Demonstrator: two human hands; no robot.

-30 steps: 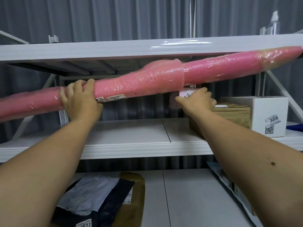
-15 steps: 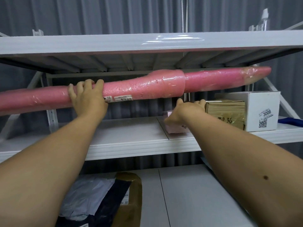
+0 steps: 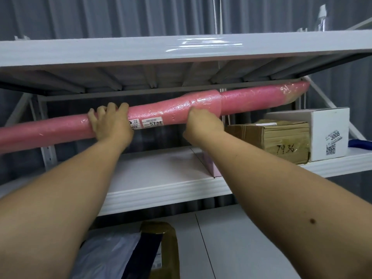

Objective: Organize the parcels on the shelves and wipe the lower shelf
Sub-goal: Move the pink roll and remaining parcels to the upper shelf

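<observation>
A long pink foam-wrapped parcel [image 3: 251,98], covered in clear film and carrying a white label, stretches across the view between the top shelf [image 3: 120,51] and the middle shelf [image 3: 157,172]. My left hand [image 3: 110,123] grips it left of the label. My right hand [image 3: 201,123] holds it from below at its thicker middle. A small pale pink box [image 3: 207,164] lies on the middle shelf, partly hidden behind my right forearm. The parcel's left end runs out of view.
A taped brown carton [image 3: 281,137] and a white box marked 3008 [image 3: 326,133] stand on the middle shelf at right, with something blue [image 3: 360,142] beyond. Soft mailer bags and a brown parcel [image 3: 161,248] lie on the lower shelf [image 3: 241,238]. A spray bottle [image 3: 322,17] stands on top.
The pink parcel has dropped from in front of the top shelf's edge into the bay under it. My right hand set the small pink box on the middle shelf and rose to the parcel.
</observation>
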